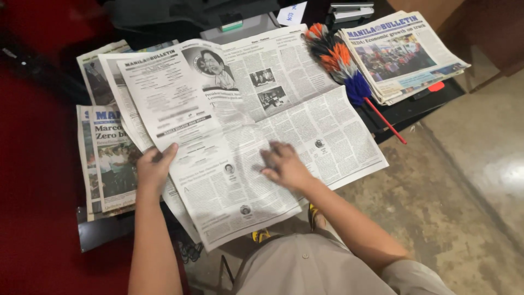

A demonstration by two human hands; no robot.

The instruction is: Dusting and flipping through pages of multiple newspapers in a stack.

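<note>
Worn grey concrete floor (469,180) beside a dark low table (415,106), red surface (33,191) left

Open newspaper (245,136): thin matt paper, creased, under both hands. Stacked papers (406,54): same matt newsprint, colour print. Duster (338,60): soft fluffy fibre head, glossy red plastic handle. Table (404,109): dark, smooth. Floor (453,186): worn concrete, patchy sheen.

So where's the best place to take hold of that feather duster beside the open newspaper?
Probably by the thin red handle of the feather duster, coming from the lower right. The handle sticks out bare past the table edge, while the feathered head lies between the open newspaper and the folded stack of papers.
</note>
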